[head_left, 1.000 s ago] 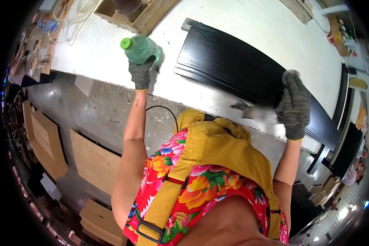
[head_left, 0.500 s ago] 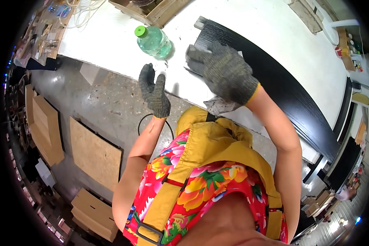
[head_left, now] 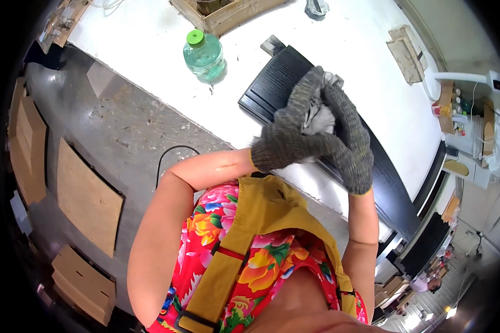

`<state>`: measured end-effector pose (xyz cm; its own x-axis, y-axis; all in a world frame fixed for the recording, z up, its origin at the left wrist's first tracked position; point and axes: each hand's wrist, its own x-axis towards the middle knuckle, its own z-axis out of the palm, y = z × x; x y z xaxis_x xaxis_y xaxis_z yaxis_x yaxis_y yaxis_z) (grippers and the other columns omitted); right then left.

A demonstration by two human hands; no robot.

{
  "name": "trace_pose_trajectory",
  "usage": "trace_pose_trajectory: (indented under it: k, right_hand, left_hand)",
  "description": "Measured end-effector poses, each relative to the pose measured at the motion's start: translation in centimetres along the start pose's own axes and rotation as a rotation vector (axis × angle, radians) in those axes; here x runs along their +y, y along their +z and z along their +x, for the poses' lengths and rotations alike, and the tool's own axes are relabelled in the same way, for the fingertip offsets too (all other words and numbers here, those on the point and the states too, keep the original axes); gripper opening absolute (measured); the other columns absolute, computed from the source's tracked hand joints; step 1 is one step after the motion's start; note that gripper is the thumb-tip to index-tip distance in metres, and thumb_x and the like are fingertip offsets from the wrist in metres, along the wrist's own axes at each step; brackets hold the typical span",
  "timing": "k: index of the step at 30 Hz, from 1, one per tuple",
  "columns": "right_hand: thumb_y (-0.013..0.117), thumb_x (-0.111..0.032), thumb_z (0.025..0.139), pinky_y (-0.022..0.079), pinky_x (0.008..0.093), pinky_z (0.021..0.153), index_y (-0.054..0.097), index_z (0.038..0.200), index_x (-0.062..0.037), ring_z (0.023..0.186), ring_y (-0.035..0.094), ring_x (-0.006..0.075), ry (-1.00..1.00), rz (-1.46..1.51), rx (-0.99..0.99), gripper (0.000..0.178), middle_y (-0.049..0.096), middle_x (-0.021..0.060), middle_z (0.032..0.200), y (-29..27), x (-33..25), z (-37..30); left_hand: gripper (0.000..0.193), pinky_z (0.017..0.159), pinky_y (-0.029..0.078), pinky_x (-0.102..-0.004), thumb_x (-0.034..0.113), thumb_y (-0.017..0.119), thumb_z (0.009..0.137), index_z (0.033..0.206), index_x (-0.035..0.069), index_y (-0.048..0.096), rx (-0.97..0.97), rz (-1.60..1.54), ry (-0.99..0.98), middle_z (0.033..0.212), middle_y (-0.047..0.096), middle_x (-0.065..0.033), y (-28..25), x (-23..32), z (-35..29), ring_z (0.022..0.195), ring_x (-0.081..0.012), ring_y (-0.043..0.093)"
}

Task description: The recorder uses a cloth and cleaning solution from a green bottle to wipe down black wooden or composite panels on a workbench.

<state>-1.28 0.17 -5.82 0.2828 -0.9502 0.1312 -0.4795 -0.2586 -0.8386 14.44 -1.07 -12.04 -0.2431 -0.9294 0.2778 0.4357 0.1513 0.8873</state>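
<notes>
Both my hands wear dark grey knitted gloves and meet over a long black panel (head_left: pixel 276 83) with a grooved, wood-grain surface. Between them is a crumpled grey cloth (head_left: pixel 320 119). My left hand (head_left: pixel 291 130) reaches across from the left, its fingers curled against one side of the cloth. My right hand (head_left: pixel 350 139) presses on the other side, fingers bent round it. Both hands grip the cloth. The panel runs from the upper middle to the lower right, partly hidden under the gloves. A grey block (head_left: pixel 272 45) shows at its far end.
A green-capped bottle (head_left: pixel 204 55) of clear liquid stands left of the panel on the white table (head_left: pixel 150 61). Behind it sits a wooden box (head_left: pixel 228 19). A small crumpled grey piece (head_left: pixel 316 8) lies at the back. Boards (head_left: pixel 89 194) rest on the floor at left.
My left hand has moved right from near the bottle to the cloth. The cloth is now bunched between both hands. The view has shifted, and the small crumpled piece at the back has come into sight.
</notes>
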Motion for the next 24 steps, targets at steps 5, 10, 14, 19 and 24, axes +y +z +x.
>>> trace_pose_trajectory:
  k: [5, 10, 14, 19, 24]
  right_hand:
    - [0.076, -0.015, 0.083, 0.040, 0.0401, 0.111, 0.045, 0.145, -0.0009, 0.136, 0.046, 0.0286, 0.092, 0.598, -0.087, 0.071, 0.046, 0.0157, 0.149, -2.9, 1.4, -0.8]
    - [0.066, -0.009, 0.089, 0.052, 0.0332, 0.092, 0.072, 0.114, -0.0031, 0.101, 0.067, 0.0211, 0.115, 0.114, -0.215, 0.027, 0.073, 0.0107, 0.106, -8.9, 2.2, 3.6]
    - [0.064, -0.020, 0.094, 0.052, 0.0293, 0.088, 0.068, 0.121, -0.0035, 0.101, 0.066, 0.0172, 0.106, -0.057, -0.213, 0.032, 0.072, 0.0106, 0.110, -7.5, 5.1, 12.3]
    - [0.066, -0.037, 0.091, 0.044, 0.0360, 0.105, 0.062, 0.131, -0.0072, 0.120, 0.061, 0.0275, 0.080, -0.311, -0.494, 0.050, 0.065, 0.0143, 0.129, -1.5, 16.0, 20.1]
    - [0.066, -0.057, 0.083, 0.041, 0.0402, 0.110, 0.047, 0.145, -0.0085, 0.129, 0.053, 0.0316, 0.130, -0.708, -0.625, 0.081, 0.055, 0.0174, 0.140, 4.2, 16.6, 23.3]
  left_hand:
    - [0.074, 0.117, 0.032, -0.0421, 0.032, 0.081, 0.077, 0.138, 0.004, 0.050, -0.205, 0.591, 0.229, 0.151, 0.038, -0.0203, 0.4, -1.0, 1.3, 0.140, -0.0349, 0.039]
    - [0.052, 0.106, 0.046, -0.0388, 0.001, 0.067, 0.087, 0.136, 0.002, 0.050, -0.287, 0.591, 0.333, 0.146, 0.045, -0.0188, 0.3, -2.9, 0.9, 0.127, -0.0259, 0.055]
    - [0.030, 0.090, 0.053, -0.0376, 0.013, 0.063, 0.091, 0.121, 0.008, 0.064, -0.174, 0.360, 0.220, 0.109, 0.071, -0.0063, 1.5, -2.5, 1.2, 0.101, -0.0261, 0.066]
    - [0.024, 0.085, 0.053, -0.0390, 0.020, 0.063, 0.093, 0.115, 0.012, 0.068, -0.203, 0.539, 0.231, 0.108, 0.070, -0.0075, 1.7, -2.0, 1.8, 0.100, -0.0272, 0.066]
    - [0.034, 0.082, 0.056, -0.0383, 0.024, 0.064, 0.091, 0.125, 0.019, 0.066, -0.201, 0.619, 0.249, 0.117, 0.068, -0.0061, 1.1, -2.0, 0.9, 0.098, -0.0256, 0.068]
